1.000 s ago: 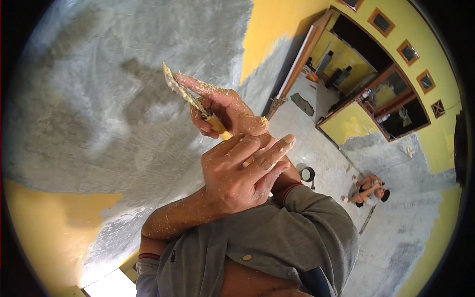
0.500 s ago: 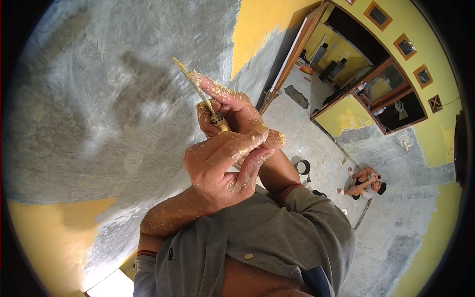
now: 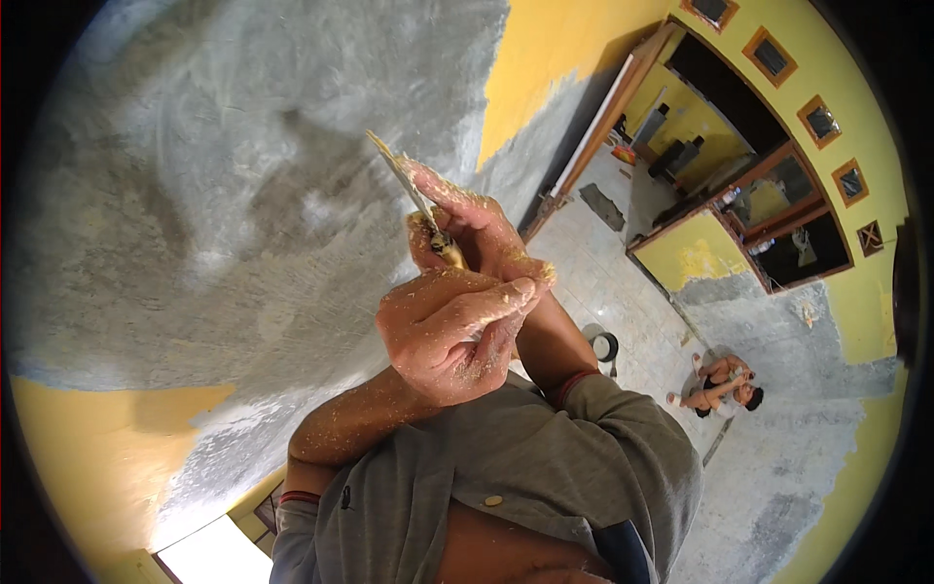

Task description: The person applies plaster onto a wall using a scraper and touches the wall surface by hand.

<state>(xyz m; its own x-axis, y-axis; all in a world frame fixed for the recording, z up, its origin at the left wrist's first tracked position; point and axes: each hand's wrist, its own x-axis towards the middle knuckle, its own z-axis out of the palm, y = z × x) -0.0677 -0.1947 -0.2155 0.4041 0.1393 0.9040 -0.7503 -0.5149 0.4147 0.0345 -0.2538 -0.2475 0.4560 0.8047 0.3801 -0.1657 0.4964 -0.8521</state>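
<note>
A scraper (image 3: pixel 413 191) points up and left in front of my chest. Its thin blade is seen nearly edge-on, crusted with yellow flakes, above a wooden handle. My right hand (image 3: pixel 484 232) is closed round the handle, its index finger stretched along the blade. Closer to the camera, my left hand (image 3: pixel 446 333) is closed at the lower part of the handle, its fingers and thumb pressed together. The handle's lower end is hidden behind it. Yellow crumbs and pale dust cover both hands and my left forearm.
A grey wall (image 3: pixel 146 243) with yellow paint patches (image 3: pixel 535 58) stands to my left. At the right are a doorway (image 3: pixel 642 146) and a wood-framed window (image 3: pixel 788 214). A tape-like black ring (image 3: pixel 605 346) lies on the tiled floor (image 3: pixel 642 316). Another person (image 3: pixel 721 386) sits against the far wall.
The view has shifted slightly, and both hands and the scraper appear further right. My left hand's thumb and fingers have drawn closer together. The scraper remains in my grip.
</note>
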